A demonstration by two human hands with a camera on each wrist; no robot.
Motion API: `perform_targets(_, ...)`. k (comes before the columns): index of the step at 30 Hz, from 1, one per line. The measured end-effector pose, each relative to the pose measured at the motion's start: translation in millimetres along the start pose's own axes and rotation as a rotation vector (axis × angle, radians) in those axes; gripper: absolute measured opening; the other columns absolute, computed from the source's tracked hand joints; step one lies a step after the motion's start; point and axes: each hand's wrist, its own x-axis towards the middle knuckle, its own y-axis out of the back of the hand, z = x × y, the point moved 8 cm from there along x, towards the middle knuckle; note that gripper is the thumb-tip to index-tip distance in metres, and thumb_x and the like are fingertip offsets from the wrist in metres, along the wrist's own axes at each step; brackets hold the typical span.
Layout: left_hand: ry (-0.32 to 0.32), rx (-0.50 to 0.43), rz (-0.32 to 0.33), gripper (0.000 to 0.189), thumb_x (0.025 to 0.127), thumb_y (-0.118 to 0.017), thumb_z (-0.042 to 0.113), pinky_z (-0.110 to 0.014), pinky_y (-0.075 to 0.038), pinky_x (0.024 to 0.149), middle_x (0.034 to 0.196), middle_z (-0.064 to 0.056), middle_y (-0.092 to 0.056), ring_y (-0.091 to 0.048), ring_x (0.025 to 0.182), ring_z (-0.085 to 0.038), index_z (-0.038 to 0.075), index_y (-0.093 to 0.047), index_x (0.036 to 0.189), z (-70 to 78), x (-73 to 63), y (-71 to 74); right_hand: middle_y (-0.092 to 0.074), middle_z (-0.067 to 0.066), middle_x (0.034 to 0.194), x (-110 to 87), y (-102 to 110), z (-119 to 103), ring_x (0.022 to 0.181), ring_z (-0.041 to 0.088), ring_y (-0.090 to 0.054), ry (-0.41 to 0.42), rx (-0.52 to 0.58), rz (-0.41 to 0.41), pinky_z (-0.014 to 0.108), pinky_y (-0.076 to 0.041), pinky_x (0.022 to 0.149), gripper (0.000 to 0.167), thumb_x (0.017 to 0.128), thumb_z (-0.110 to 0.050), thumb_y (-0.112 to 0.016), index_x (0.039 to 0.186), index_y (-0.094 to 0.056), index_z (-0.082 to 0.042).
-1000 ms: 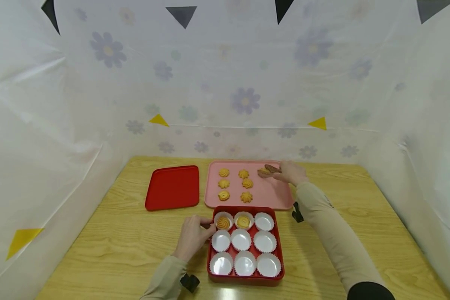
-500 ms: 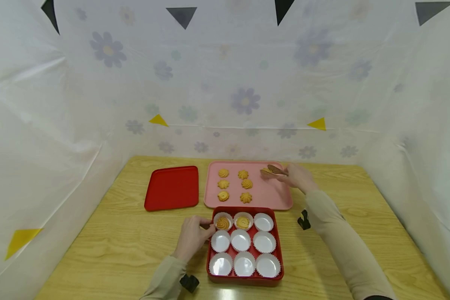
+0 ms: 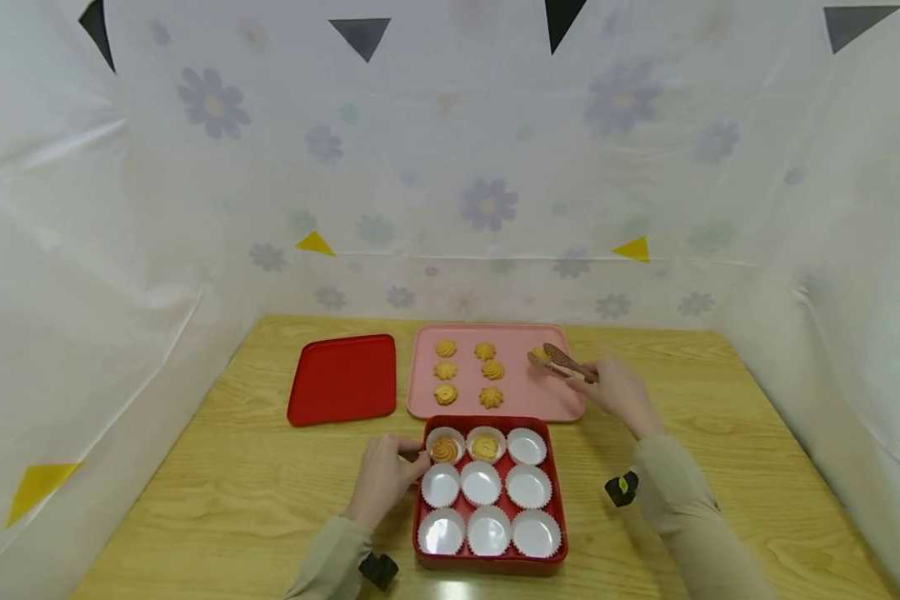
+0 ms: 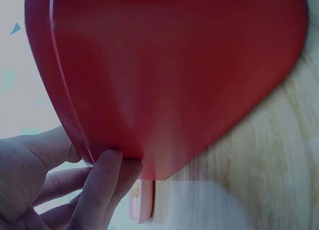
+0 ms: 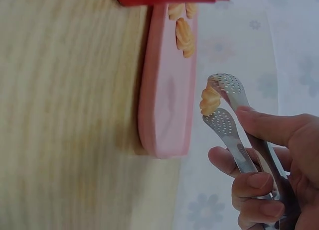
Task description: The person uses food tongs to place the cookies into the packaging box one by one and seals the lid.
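the red box (image 3: pixel 495 565) sits on the desk (image 3: pixel 255 517), two cookies (image 3: pixel 444 450) in its back white cups (image 3: pixel 527 486). the left grip (image 3: pixel 385 475) pinches its side. farther back, the right grip (image 3: pixel 621 392) squeezes tongs (image 3: pixel 573 365) with one cookie (image 5: pixel 210 99), above the pink tray (image 3: pixel 528 400).

No text, label, brand, number or sign can be read in any of the three views.
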Motion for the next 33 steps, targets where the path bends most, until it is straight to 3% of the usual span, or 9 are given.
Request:
perform_targets(8, 0.014, 0.005, 0.007, 0.02, 0.078, -0.072, 0.009, -0.02, -0.04, 0.059, 0.081, -0.008, -0.078, -0.049, 0.062, -0.007, 0.003, -0.081, 0.095, 0.1, -0.4, 0.1, -0.059, 0.007, 0.075, -29.2, -3.5, -2.0, 0.058, 0.015, -0.041, -0.043, 0.051, 0.062, 0.028, -0.031, 0.049, 0.032, 0.096, -0.031, -0.066, 0.113, -0.072, -0.004)
perform_targets(15, 0.013, 0.002, 0.008, 0.02, 0.079, -0.072, 0.009, -0.02, -0.043, 0.064, 0.087, -0.009, -0.079, -0.054, 0.067, -0.009, 0.003, -0.081, 0.096, -0.7, -0.2, -0.4, -0.072, 0.013, 0.095, -46.5, -0.6, -12.4, 0.066, 0.016, -0.047, 0.006, 0.047, 0.118, 0.029, -0.034, 0.052, 0.042, 0.095, -0.029, -0.068, 0.124, -0.068, 0.001)
perform_targets(25, 0.01, 0.006, 0.021, 0.02, 0.078, -0.073, 0.01, -0.021, -0.044, 0.065, 0.088, -0.01, -0.079, -0.054, 0.068, -0.009, 0.003, -0.081, 0.095, -0.6, -1.1, 0.5, -0.061, -0.001, 0.074, -70.7, 4.1, -22.4, 0.048, 0.004, -0.025, 0.101, 0.011, 0.13, 0.022, -0.023, 0.045, 0.035, 0.093, -0.028, -0.07, 0.118, -0.071, -0.004)
perform_targets(33, 0.023, -0.003, 0.018, 0.02, 0.079, -0.074, 0.01, -0.021, -0.044, 0.065, 0.09, -0.011, -0.079, -0.056, 0.07, -0.009, 0.002, -0.081, 0.096, -0.1, -0.9, 0.9, -0.056, -0.008, 0.069, -88.4, 10.4, -30.9, 0.048, 0.001, -0.026, 0.16, -0.024, 0.128, 0.021, -0.025, 0.045, 0.031, 0.092, -0.03, -0.071, 0.115, -0.073, -0.009)
